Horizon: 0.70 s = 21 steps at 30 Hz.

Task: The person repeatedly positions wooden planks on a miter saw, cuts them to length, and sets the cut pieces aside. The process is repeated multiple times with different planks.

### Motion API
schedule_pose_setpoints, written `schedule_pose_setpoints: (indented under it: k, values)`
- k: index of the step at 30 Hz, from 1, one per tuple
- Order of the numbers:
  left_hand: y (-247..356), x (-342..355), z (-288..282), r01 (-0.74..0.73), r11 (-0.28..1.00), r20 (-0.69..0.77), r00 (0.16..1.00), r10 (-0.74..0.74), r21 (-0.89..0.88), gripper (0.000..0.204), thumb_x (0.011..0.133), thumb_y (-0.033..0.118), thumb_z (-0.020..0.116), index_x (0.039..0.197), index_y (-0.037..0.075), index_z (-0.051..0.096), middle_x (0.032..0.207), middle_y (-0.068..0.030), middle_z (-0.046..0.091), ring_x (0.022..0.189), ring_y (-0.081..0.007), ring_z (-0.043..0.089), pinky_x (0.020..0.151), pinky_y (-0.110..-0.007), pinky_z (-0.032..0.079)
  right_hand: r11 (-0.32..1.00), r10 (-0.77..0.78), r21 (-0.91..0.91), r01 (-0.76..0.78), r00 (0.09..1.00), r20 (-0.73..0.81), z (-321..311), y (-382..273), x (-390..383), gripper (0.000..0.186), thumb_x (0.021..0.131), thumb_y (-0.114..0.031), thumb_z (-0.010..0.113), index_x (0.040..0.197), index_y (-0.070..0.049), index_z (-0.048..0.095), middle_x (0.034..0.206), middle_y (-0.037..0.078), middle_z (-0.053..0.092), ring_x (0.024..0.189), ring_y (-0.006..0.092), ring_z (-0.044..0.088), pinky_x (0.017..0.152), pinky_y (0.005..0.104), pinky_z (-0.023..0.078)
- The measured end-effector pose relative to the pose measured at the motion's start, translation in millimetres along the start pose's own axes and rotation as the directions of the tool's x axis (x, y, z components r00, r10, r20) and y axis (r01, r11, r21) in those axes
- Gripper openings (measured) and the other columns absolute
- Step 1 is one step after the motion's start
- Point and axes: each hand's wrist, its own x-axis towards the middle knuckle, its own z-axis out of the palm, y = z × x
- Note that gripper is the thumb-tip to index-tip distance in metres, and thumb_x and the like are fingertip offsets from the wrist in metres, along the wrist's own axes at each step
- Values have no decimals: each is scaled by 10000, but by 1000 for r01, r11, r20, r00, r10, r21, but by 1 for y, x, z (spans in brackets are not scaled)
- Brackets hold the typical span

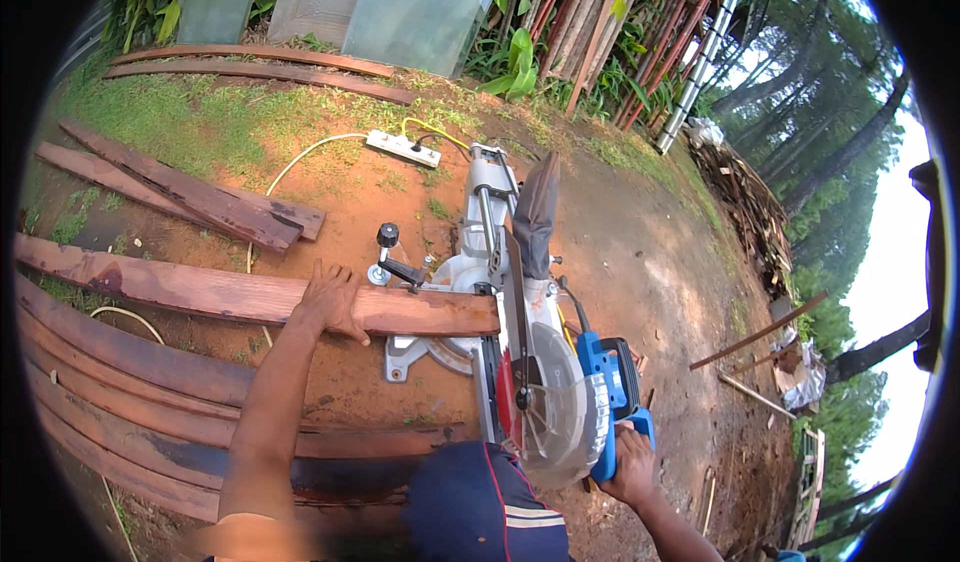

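My left hand [331,300] presses on a long reddish-brown board [190,284] with its fingers spread. The board's right end lies across the grey base of a sliding mitre saw [426,352], against the blade area. A clamp with a black knob [389,236] stands just behind it. My right hand [630,459] grips the saw's blue handle [608,454], right of the clear blade guard [558,412] and red-centred blade. A dark dust bag [538,214] hangs at the saw's rear.
Loose boards [190,187] lie upper left, more boards [150,412] lower left. A white power strip [400,147] with cords sits behind the saw. Glass panels [405,17] and poles stand at the back, a scrap-wood pile [740,202] at right. Striped navy fabric [450,502] fills the bottom centre.
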Motion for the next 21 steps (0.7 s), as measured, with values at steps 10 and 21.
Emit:
schedule_pose_setpoints:
  k: [10, 21]
  values:
    - [-18, -5, -1, 21, 997, -18, 1000, -23, -77, 958, 497, 640, 913, 1175, -2, 700, 1158, -225, 741, 1105, -397, 717, 985, -508, 524, 1000, -1, -5, 1, 997, -80, 18, 7, -1, 304, 676, -153, 809, 929, -68, 663, 835, 160, 641, 789, 418, 630, 729, 506, 482]
    - [-21, -12, 5, -14, 988, -57, 998, 5, -151, 864, 506, 592, 874, 1097, -16, 713, 1047, -212, 767, 1030, -369, 739, 937, -453, 546, 999, -42, -12, 41, 992, -118, 26, 17, 23, 454, 659, -132, 813, 1075, -23, 666, 947, 213, 675, 898, 487, 648, 814, 562, 513]
